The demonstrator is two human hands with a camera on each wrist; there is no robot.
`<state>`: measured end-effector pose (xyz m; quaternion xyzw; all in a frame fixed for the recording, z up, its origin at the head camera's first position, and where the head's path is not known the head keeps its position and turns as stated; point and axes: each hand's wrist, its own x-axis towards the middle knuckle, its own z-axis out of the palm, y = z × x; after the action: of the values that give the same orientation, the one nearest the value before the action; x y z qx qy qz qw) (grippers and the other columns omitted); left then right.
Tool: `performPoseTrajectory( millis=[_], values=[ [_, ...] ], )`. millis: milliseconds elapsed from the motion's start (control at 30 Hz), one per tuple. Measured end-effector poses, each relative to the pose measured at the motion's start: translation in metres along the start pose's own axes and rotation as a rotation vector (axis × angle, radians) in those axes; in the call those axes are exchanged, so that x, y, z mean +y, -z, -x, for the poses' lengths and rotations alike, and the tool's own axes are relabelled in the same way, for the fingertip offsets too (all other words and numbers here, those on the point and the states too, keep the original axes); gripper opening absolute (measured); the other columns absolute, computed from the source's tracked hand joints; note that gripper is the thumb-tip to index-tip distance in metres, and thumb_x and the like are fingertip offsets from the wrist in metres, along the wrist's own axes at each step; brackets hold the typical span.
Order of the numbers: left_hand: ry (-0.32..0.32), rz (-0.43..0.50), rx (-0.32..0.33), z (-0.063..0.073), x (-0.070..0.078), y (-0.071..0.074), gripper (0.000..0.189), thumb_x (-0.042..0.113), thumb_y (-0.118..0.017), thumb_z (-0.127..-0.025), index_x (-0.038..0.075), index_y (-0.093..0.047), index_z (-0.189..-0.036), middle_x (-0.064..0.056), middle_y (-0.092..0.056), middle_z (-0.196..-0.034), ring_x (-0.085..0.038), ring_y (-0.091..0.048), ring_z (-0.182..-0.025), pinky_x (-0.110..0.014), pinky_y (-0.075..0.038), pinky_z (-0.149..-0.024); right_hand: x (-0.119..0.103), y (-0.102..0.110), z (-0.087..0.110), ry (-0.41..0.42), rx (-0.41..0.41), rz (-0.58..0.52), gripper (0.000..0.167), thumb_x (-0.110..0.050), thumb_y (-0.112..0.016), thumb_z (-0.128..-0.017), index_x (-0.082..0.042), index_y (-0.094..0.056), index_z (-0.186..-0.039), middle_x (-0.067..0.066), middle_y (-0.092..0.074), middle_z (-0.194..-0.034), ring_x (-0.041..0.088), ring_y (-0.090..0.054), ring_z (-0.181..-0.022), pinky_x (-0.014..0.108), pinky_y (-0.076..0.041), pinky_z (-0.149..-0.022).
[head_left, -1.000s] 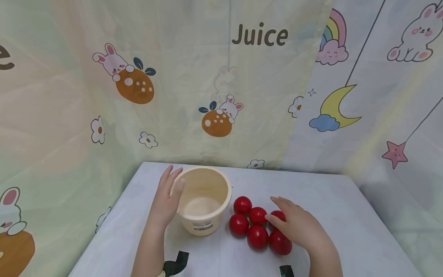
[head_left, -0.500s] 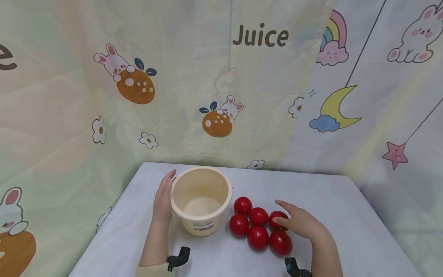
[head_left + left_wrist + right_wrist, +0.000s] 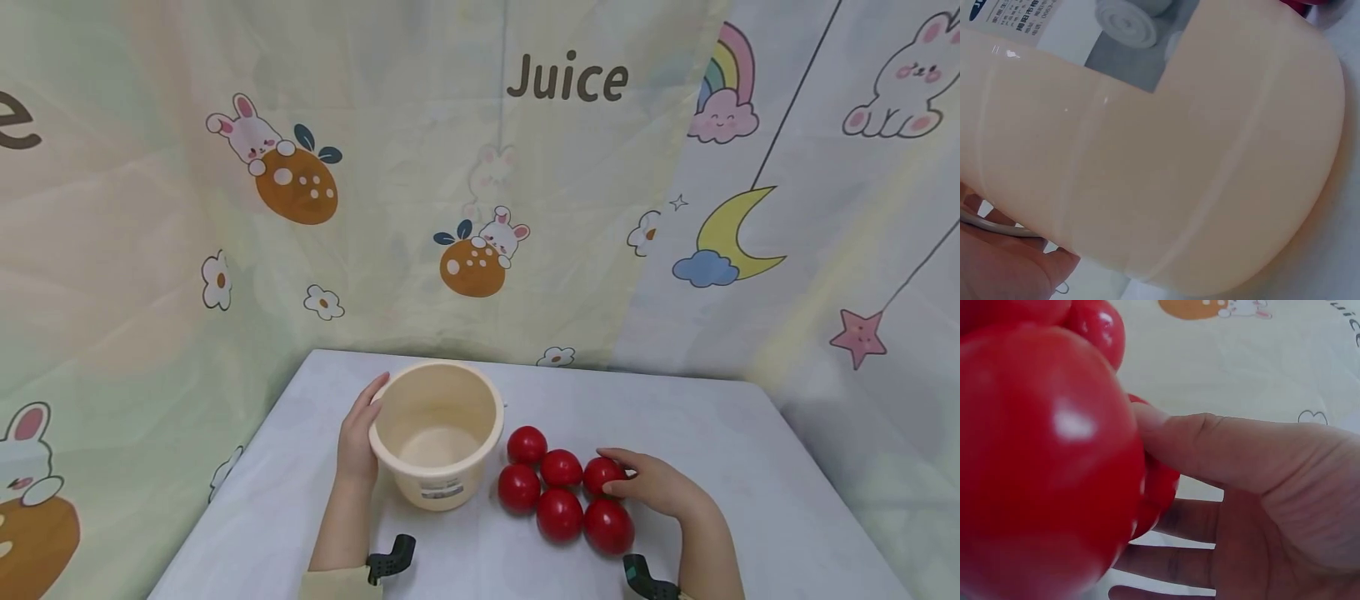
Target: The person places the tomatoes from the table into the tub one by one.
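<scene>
A cream plastic bucket (image 3: 438,417) stands upright on the table, its label (image 3: 1129,37) facing the left wrist camera. At its left side, my left hand (image 3: 357,442) grips the rim; some of those fingers are hidden behind the bucket. Right of it lie several shiny red tomatoes in a cluster. My right hand (image 3: 660,483) has thumb and fingers around the tomato (image 3: 602,475) at the cluster's upper right. In the right wrist view, a nearer tomato (image 3: 1047,462) partly covers the held tomato (image 3: 1161,487).
Other tomatoes sit close against the held one, including a large tomato (image 3: 608,526) in front and a smaller tomato (image 3: 561,468) to its left. The white table (image 3: 697,408) ends at a cartoon-printed curtain (image 3: 397,250) behind and at the sides.
My left hand has come down from above the bucket's left rim to take hold of it. My right hand has closed its thumb and fingers around the upper right tomato.
</scene>
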<state>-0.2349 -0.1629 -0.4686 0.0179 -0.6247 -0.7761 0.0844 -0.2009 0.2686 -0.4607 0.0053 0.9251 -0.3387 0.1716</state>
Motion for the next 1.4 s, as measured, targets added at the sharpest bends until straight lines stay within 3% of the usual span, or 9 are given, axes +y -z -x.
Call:
performPoseTrajectory(
  millis=[267,400,800,1033,1400],
  values=[
    [0.005,0.038,0.019,0.002,0.000,-0.003,0.044,0.025,-0.033,-0.104,0.024,-0.049,-0.145,0.011,-0.049,-0.149,-0.007,-0.042,-0.139,-0.032,-0.035,-0.117,0.008,-0.001,-0.005,0.008,0.016,-0.029,0.067,-0.035,-0.083,-0.074,-0.021,-0.061,-0.135,0.009,-0.062,-0.125,0.029,-0.055,-0.116,0.051,-0.058,-0.079],
    [-0.003,0.066,0.029,0.001,-0.001,-0.005,0.043,0.024,-0.034,-0.104,0.025,-0.051,-0.143,0.006,-0.047,-0.151,-0.008,-0.043,-0.138,-0.034,-0.035,-0.118,0.010,-0.001,-0.005,0.021,0.023,-0.035,0.067,-0.035,-0.085,-0.072,-0.020,-0.062,-0.133,0.008,-0.063,-0.125,0.030,-0.056,-0.116,0.050,-0.058,-0.079],
    [-0.019,0.154,0.035,0.002,-0.001,-0.008,0.043,0.018,-0.031,-0.103,0.017,-0.052,-0.141,-0.002,-0.048,-0.150,-0.014,-0.045,-0.138,-0.041,-0.033,-0.118,0.009,0.000,-0.004,0.021,0.048,-0.026,0.067,-0.038,-0.086,-0.070,-0.021,-0.064,-0.131,0.006,-0.064,-0.123,0.027,-0.057,-0.114,0.049,-0.059,-0.078],
    [-0.035,0.148,0.052,0.003,-0.003,-0.006,0.044,0.018,-0.030,-0.103,0.014,-0.051,-0.142,-0.001,-0.050,-0.148,-0.015,-0.047,-0.135,-0.041,-0.035,-0.117,0.002,0.004,0.001,0.034,0.086,-0.027,0.070,-0.041,-0.085,-0.069,-0.022,-0.063,-0.133,0.008,-0.063,-0.126,0.029,-0.056,-0.116,0.048,-0.059,-0.077],
    [-0.069,0.136,0.038,0.002,-0.005,-0.006,0.048,0.015,-0.027,-0.102,0.011,-0.050,-0.144,-0.005,-0.046,-0.152,-0.011,-0.046,-0.134,-0.030,-0.037,-0.113,-0.017,0.028,0.004,0.088,0.075,-0.050,0.071,-0.042,-0.085,-0.071,-0.026,-0.060,-0.136,0.006,-0.063,-0.125,0.026,-0.058,-0.113,0.045,-0.059,-0.081]
  ],
)
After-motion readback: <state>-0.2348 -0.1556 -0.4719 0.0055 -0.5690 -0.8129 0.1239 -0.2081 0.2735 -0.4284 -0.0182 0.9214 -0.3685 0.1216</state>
